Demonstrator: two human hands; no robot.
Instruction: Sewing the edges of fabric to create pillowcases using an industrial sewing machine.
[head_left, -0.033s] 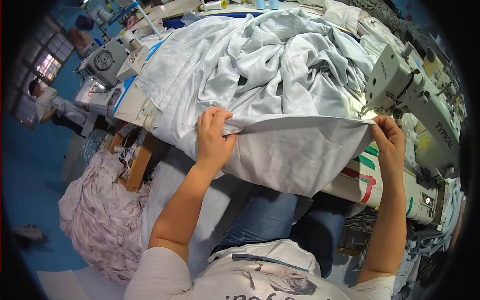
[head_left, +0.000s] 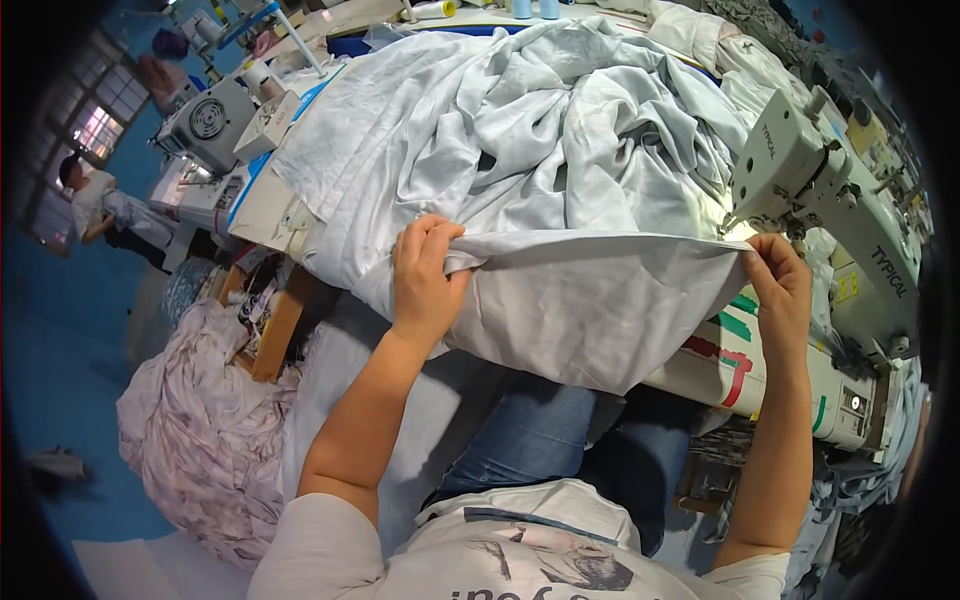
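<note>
A large piece of pale grey-white fabric (head_left: pixel 590 310) lies heaped over the sewing table, and its near part hangs down over my lap. My left hand (head_left: pixel 427 280) grips the folded edge of this fabric at the middle left. At the other end of the edge, my right hand (head_left: pixel 780 280) pinches it between thumb and fingers, close to the needle area of a white sewing machine (head_left: pixel 785 165). Between both hands the edge is stretched almost straight. The machine's lamp lights the cloth beside the needle.
A pile of pinkish patterned cloth (head_left: pixel 205 430) sits on the left, below a wooden drawer (head_left: pixel 275 325) of small items. Another machine (head_left: pixel 205 125) stands at the far left, near a person (head_left: pixel 100 205) holding cloth. Thread cones (head_left: pixel 535 9) stand at the back.
My hands and the fabric are almost unmoved. At the far left, the other person has shifted slightly.
</note>
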